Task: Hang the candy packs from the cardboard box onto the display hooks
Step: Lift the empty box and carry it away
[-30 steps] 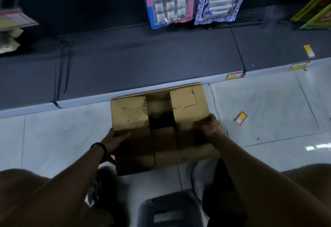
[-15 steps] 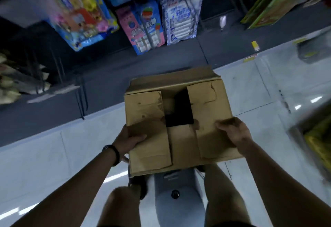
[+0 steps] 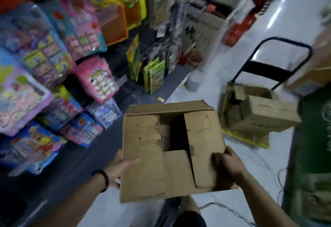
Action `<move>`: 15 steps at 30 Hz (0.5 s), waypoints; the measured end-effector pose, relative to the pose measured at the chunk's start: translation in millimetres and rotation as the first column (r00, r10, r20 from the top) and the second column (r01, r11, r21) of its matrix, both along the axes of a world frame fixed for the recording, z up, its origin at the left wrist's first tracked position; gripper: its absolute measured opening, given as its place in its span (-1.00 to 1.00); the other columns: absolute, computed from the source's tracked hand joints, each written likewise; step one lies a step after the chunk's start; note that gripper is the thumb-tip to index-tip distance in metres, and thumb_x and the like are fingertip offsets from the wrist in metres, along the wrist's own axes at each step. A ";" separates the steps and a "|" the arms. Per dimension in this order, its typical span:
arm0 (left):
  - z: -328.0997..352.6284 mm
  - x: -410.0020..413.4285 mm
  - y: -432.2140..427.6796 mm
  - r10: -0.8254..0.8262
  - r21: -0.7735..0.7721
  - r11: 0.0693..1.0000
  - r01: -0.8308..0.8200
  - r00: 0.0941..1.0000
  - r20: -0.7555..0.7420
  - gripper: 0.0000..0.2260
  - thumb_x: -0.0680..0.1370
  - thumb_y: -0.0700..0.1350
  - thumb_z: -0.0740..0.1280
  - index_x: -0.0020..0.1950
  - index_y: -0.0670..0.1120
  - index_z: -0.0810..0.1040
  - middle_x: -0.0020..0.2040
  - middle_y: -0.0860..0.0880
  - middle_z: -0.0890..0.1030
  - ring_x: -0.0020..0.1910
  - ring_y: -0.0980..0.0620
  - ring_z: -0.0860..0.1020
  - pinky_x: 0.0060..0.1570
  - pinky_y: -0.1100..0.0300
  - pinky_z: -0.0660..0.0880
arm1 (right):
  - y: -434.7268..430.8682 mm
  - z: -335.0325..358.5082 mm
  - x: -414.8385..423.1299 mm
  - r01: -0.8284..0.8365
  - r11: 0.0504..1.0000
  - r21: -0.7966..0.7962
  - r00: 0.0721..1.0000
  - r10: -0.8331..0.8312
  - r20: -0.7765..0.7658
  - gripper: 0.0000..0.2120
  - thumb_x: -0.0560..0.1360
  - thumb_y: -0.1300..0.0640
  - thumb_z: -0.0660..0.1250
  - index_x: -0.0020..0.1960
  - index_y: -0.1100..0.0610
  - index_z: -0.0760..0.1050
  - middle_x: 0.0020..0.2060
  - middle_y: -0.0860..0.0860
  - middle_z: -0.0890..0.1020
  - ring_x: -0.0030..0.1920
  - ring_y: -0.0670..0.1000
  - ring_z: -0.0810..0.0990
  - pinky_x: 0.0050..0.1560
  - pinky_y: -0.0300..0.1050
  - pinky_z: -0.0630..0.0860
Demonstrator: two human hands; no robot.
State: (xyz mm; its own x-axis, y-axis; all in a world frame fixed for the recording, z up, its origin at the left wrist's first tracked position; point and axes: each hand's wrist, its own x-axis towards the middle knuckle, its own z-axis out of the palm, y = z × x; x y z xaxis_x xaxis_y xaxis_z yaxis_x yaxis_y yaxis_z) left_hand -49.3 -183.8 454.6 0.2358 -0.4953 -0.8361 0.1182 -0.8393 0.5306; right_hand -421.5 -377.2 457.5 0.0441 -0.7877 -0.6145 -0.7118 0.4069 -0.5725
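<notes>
Head view. Holds the cardboard box (image 3: 172,147) off the floor (image 3: 250,155), arms forward: left hand (image 3: 120,167) gripping its left edge, thumb on top, right hand (image 3: 227,164) clutching its right flap. Candy packs (image 3: 96,81) hanging left of it.

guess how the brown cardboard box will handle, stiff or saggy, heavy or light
The brown cardboard box is probably light: the left hand and right hand hold it up by its near edge alone. Its top flaps look torn and creased, so they likely bend under a grip. The flaps leave a gap, so tipping might spill contents.
</notes>
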 end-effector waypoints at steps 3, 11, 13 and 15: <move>35.3 -8.3 -71.3 -0.028 -0.162 0.986 0.027 1.000 -0.002 -0.18 0.29 0.20 0.70 0.47 0.17 0.41 0.37 -0.02 0.63 0.27 -0.16 0.64 0.20 -0.27 0.61 | -22.6 28.4 -34.4 0.111 0.992 -0.054 0.990 -0.106 0.091 -0.60 0.59 -0.03 0.43 0.40 -0.04 0.48 0.17 -0.03 0.68 0.10 0.03 0.64 0.17 0.13 0.57; 103.6 -66.1 -272.8 -0.107 -0.322 0.936 0.144 0.986 0.131 -0.55 0.61 -0.08 0.47 0.48 0.02 0.46 0.27 -0.06 0.67 0.16 -0.07 0.66 -0.03 0.07 0.59 | -144.2 89.2 -90.7 0.361 0.930 -0.065 0.890 -0.322 0.324 -0.72 0.60 0.02 0.46 0.27 -0.10 0.51 0.12 -0.08 0.68 0.09 0.00 0.65 0.05 0.03 0.58; 112.0 -78.2 -318.2 -0.110 -0.336 0.930 0.147 0.986 0.129 -0.58 0.62 -0.07 0.47 0.45 0.06 0.47 0.24 -0.03 0.68 0.15 -0.06 0.66 -0.06 0.07 0.59 | -181.1 102.6 -104.8 0.400 0.914 -0.070 0.867 -0.352 0.353 -0.71 0.57 0.00 0.48 0.26 -0.10 0.53 0.12 -0.07 0.69 0.09 0.00 0.66 0.01 -0.01 0.59; 119.2 -87.7 -361.6 -0.125 -0.344 0.924 0.169 0.981 0.146 -0.59 0.61 -0.04 0.48 0.43 0.11 0.48 0.25 -0.03 0.68 0.17 -0.07 0.66 -0.01 0.04 0.60 | -219.7 109.3 -118.7 0.409 0.908 -0.090 0.870 -0.358 0.339 -0.54 0.44 -0.18 0.50 0.31 -0.16 0.55 0.14 -0.08 0.71 0.14 0.06 0.67 0.17 0.16 0.63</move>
State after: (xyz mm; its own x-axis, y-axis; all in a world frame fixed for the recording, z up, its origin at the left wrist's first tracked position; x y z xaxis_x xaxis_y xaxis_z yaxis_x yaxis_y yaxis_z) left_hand -137.0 -545.4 573.8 0.2242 -0.7898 -0.5709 -0.0747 -0.5980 0.7980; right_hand -540.3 -596.8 566.8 -0.1143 -0.8645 -0.4895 -0.2948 0.5000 -0.8143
